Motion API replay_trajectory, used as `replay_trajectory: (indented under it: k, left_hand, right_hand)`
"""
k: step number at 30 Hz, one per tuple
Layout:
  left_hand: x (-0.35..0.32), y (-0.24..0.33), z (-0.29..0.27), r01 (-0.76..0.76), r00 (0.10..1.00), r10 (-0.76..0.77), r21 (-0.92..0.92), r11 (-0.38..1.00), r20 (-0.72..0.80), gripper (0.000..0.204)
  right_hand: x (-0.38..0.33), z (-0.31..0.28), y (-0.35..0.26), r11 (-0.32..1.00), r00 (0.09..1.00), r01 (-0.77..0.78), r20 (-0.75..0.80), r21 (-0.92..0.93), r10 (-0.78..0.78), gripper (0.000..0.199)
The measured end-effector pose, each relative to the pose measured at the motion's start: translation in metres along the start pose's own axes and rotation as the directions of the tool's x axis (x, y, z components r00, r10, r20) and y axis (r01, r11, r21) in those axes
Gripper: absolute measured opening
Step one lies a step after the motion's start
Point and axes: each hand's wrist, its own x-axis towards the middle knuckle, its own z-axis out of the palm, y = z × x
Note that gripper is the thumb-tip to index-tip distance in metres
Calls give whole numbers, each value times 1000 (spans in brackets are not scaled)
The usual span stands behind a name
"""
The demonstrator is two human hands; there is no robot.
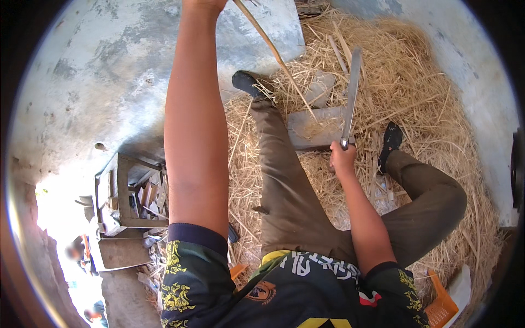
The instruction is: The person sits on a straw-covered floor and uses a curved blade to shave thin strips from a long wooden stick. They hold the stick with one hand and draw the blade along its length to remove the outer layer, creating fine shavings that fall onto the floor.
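My left arm stretches far forward, and my left hand [206,4] is cut off by the top edge of the picture. A long thin bamboo stick [268,42] runs out from that hand, slanting down to the right. The stick's lower end rests on or just over a grey wooden block [306,124] between my feet. My right hand [343,158] is closed round the handle of a machete [353,90]. Its long blade points up and away, passing over the block's right end, apart from the stick.
Straw and wood shavings [432,104] cover the floor around my legs. A wooden cabinet [126,191] holding scraps stands at the left. An orange plastic basket [442,303] is at lower right. Walls [120,65] close in ahead; people show in the bright doorway at left.
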Motion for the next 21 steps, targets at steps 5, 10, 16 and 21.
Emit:
replay_trajectory:
  k: [5, 10, 16, 21]
  left_hand:
    - [4, -13, 23, 325, 945, -299, -458, 827, 130, 49]
    - [0, -13, 16, -32, 999, 32, 1, 999, 10, 49]
    - [-5, -3, 5, -33, 999, 34, 39, 999, -12, 49]
    - [6, -35, 27, 24, 994, -16, -77, 997, 106, 48]
  right_hand:
    - [-5, -16, 61, 902, 970, -222, -179, -370, 165, 27]
    - [-4, -2, 4, 917, 996, 52, -47, -396, -77, 32]
    - [-14, 9, 24, 936, 966, 182, -125, -300, -228, 31]
    - [-2, -16, 79, 833, 991, -58, -130, -550, -17, 31]
